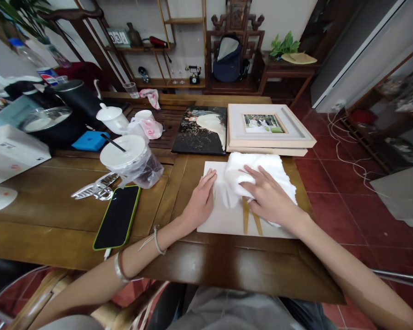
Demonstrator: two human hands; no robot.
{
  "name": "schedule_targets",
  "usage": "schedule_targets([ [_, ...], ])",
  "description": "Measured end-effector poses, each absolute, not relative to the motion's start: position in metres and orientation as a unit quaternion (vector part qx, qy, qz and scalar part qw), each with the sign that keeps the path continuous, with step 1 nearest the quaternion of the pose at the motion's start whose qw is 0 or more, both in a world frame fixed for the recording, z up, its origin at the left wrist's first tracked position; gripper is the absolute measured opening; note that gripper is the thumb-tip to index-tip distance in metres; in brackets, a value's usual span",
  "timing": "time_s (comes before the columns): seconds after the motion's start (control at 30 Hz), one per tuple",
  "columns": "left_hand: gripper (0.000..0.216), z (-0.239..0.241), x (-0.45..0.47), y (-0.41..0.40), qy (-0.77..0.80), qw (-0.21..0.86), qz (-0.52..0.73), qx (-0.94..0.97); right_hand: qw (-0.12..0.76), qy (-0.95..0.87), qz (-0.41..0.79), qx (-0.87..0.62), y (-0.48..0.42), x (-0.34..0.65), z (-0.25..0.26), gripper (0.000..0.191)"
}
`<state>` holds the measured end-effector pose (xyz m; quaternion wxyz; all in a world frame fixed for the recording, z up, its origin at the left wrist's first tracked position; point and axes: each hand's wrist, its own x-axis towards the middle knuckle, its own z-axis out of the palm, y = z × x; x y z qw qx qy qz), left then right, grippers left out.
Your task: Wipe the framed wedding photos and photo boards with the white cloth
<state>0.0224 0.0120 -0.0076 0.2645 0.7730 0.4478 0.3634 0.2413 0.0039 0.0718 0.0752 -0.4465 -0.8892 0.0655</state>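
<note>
A flat light-grey panel lies on the wooden table in front of me, with two narrow tan strips running up its face in a V. My left hand rests along the panel's left edge, fingers stretched out, holding nothing. A crumpled white towel covers the panel's upper right part. On top of the towel is my right hand, its fingers bent into the cloth and pressing it on the panel. The upper ends of the strips are hidden beneath that hand and the towel.
Behind the panel lie a dark photo panel and a pale framed photo stacked on another frame. To the left are a phone with a cable, keys, a lidded white tub and a blue box. The table's right edge is close.
</note>
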Motion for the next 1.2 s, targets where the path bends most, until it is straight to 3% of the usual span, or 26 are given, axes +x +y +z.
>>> schedule_targets([
  [0.2,0.045,-0.009,0.023,0.013,0.445,0.267,0.369,0.771,0.035,-0.901,0.025,-0.432,-0.001,0.221,0.063,0.035],
  [0.57,0.039,-0.001,0.020,0.013,0.447,0.295,0.380,0.754,0.068,-0.946,0.135,-0.287,-0.094,0.215,0.075,0.014],
  [0.8,0.044,-0.007,0.022,0.014,0.442,0.268,0.349,0.782,0.037,-0.909,0.262,-0.324,-0.073,0.252,0.104,0.034],
  [1.03,0.045,-0.008,0.022,0.015,0.448,0.274,0.348,0.777,0.079,-0.894,0.142,-0.418,-0.029,0.264,0.081,0.018],
  [1.2,0.039,0.005,0.025,0.012,0.466,0.323,0.385,0.728,0.051,-0.896,0.092,-0.430,-0.011,0.237,0.072,0.039],
])
